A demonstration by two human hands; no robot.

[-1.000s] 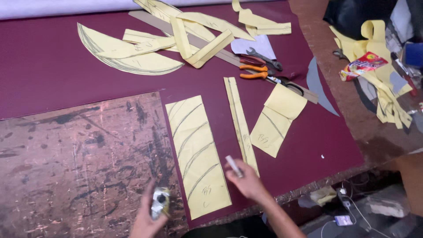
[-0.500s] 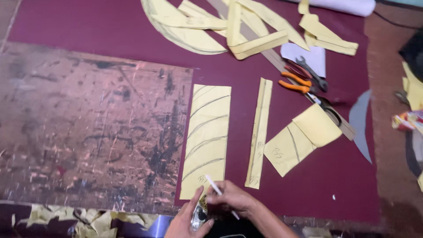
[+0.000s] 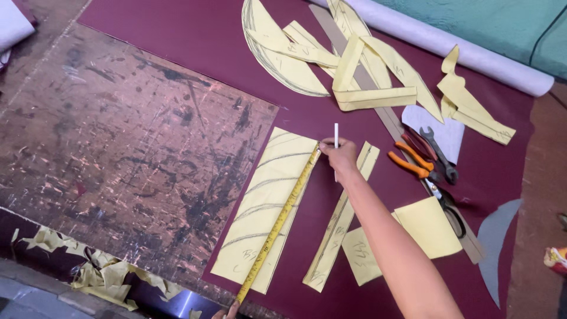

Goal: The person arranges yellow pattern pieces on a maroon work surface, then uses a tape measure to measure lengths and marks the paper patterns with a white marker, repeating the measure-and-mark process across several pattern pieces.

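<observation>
Compared with half a second earlier: yellow tape measure (image 3: pixel 277 221) now drawn out along the right edge of the wide yellow pattern piece (image 3: pixel 260 212), lower centre of the frame. Right hand (image 3: pixel 339 156) moved up to centre frame, pinching the tape's upper end and a white marking stick (image 3: pixel 336 134). Left hand (image 3: pixel 227 311) only partly visible at the bottom edge, pinning the tape's lower end. One narrow yellow strip (image 3: pixel 339 221) just right of the tape; one pair of orange-handled pliers (image 3: pixel 413 165), right of centre.

The right arm (image 3: pixel 390 236) is bare from wrist to upper forearm; no sleeve shows. The right hand (image 3: pixel 341 156) wears no glove, ring or watch.
</observation>
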